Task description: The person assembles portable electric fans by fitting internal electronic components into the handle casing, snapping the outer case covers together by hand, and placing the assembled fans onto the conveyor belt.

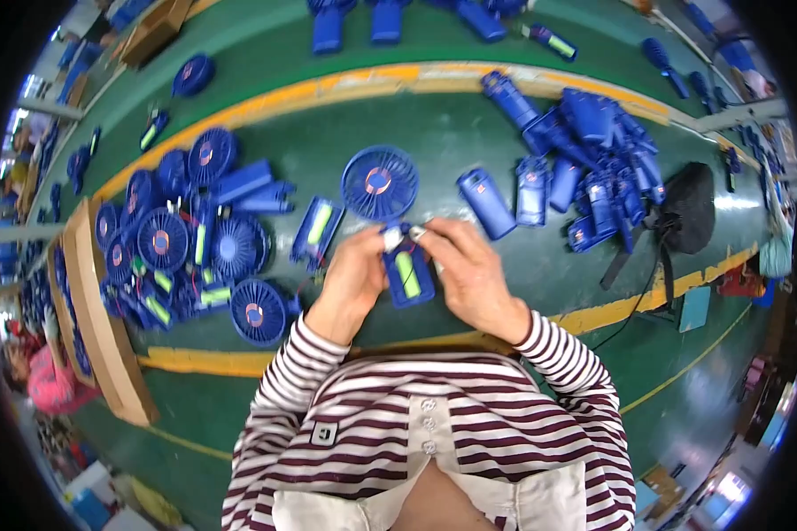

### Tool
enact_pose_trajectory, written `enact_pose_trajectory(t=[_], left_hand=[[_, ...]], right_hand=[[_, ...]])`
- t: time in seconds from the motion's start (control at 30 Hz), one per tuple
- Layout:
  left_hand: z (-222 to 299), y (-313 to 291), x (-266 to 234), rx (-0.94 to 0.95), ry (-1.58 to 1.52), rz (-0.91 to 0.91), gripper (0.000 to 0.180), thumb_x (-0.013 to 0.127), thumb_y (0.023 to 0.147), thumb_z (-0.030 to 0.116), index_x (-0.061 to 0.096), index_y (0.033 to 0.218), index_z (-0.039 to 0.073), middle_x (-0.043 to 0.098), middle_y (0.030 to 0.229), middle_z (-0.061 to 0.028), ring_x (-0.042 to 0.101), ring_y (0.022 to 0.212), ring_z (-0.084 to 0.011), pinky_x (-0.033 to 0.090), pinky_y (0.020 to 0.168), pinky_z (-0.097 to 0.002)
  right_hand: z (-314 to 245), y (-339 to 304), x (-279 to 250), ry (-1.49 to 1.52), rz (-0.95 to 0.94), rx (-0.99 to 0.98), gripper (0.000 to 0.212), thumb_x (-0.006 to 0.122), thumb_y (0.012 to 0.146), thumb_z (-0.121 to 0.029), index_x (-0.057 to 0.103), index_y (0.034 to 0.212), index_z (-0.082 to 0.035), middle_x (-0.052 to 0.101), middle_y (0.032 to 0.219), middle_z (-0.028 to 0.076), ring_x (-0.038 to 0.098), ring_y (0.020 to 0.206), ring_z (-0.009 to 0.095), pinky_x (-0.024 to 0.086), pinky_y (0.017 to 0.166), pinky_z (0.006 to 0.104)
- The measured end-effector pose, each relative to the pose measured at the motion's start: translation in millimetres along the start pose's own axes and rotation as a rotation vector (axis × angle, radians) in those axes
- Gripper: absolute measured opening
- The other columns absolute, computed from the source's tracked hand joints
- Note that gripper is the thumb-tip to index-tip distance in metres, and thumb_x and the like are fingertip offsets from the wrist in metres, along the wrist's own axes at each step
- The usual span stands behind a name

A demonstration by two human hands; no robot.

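The blue handheld fan (380, 200) lies at the centre of the frame, on the green bench (452, 124), directly between the two hands. Its long axis runs almost up and down the picture, tipped slightly: the round grille (364, 173) is at the top, a little left, and the open handle (426, 286) comes down toward the striped shirt (434, 376), with a yellow-green battery (407, 274) lying lengthwise inside it. The left hand (354, 276) is the nearer one, set against the handle's left side, its grip closed on the upper end just below the grille. The right hand (472, 273) reaches in from the lower right, thumb and forefinger meeting near the same neck; I cannot tell whether that grip is pressed together on itself or pinching a small part, as the fingertips cover the spot. A loose blue handle cover (485, 203) lies just above the right hand, its long axis slanting from upper left to lower right, and a second blue shell (532, 190) stands nearly upright in the frame beyond it. Just above the left hand, another open handle half (317, 232) leans from upper right to lower left.
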State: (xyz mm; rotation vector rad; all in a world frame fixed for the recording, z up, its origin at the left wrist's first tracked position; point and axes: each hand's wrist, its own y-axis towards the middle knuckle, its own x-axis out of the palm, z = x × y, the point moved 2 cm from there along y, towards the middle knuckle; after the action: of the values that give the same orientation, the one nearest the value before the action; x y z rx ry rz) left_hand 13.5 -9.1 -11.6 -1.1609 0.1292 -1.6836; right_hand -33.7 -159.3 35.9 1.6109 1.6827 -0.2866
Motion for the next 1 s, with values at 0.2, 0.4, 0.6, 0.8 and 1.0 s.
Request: enact_pose_trajectory(t=[0.2,0.4,0.6,0.8,1.0], left_hand=[[4.3,-2.8,-5.2,-0.053,0.051,0.031,0.023,0.042,0.083,0.008,0.056,0.100,0.001,0.063,0.091,-0.0095,0.062,0.081,-0.0166,0.051,0.070,-0.0314],[1.1,-4.3,-5.3,-0.092,0.022,0.068,0.025,0.039,0.086,0.012,0.056,0.101,0.002,0.062,0.091,-0.0078,0.061,0.079,-0.0157,0.051,0.069,-0.0310],[1.7,-4.0,-4.6,-0.087,0.029,0.070,0.025,0.038,0.086,0.013,0.056,0.099,0.002,0.062,0.090,-0.0073,0.061,0.078,-0.0152,0.051,0.068,-0.0308],[2.9,-5.5,-6.4,-0.069,0.033,0.074,0.025,0.038,0.086,0.011,0.056,0.099,0.002,0.062,0.088,-0.0063,0.060,0.077,-0.0147,0.051,0.067,-0.0305],[3.8,-8.9,-3.6,-0.043,0.048,0.031,0.020,0.046,0.085,0.008,0.057,0.100,0.001,0.061,0.087,-0.0056,0.061,0.074,-0.0139,0.052,0.065,-0.0289]], right_hand=[[4.2,-16.5,18.7,-0.143,-0.113,-0.067,0.047,0.054,0.062,0.007,0.054,0.108,-0.002,0.049,0.107,0.016,0.051,0.090,0.031,0.043,0.076,0.0380],[6.5,-16.4,23.2,-0.161,-0.122,-0.081,0.045,0.055,0.063,0.005,0.054,0.108,-0.002,0.049,0.107,0.016,0.051,0.089,0.030,0.042,0.074,0.0372],[2.9,-9.5,21.1,-0.220,-0.141,-0.067,0.042,0.056,0.063,0.004,0.055,0.105,-0.002,0.049,0.105,0.015,0.051,0.088,0.028,0.041,0.070,0.0360],[3.5,-6.0,23.0,-0.198,-0.137,-0.064,0.039,0.057,0.064,0.005,0.056,0.102,-0.003,0.050,0.103,0.014,0.052,0.087,0.028,0.041,0.070,0.0360],[11.0,-8.2,25.2,-0.005,-0.072,0.021,0.032,0.056,0.065,0.005,0.060,0.095,-0.003,0.052,0.101,0.013,0.052,0.087,0.028,0.043,0.069,0.0364]])
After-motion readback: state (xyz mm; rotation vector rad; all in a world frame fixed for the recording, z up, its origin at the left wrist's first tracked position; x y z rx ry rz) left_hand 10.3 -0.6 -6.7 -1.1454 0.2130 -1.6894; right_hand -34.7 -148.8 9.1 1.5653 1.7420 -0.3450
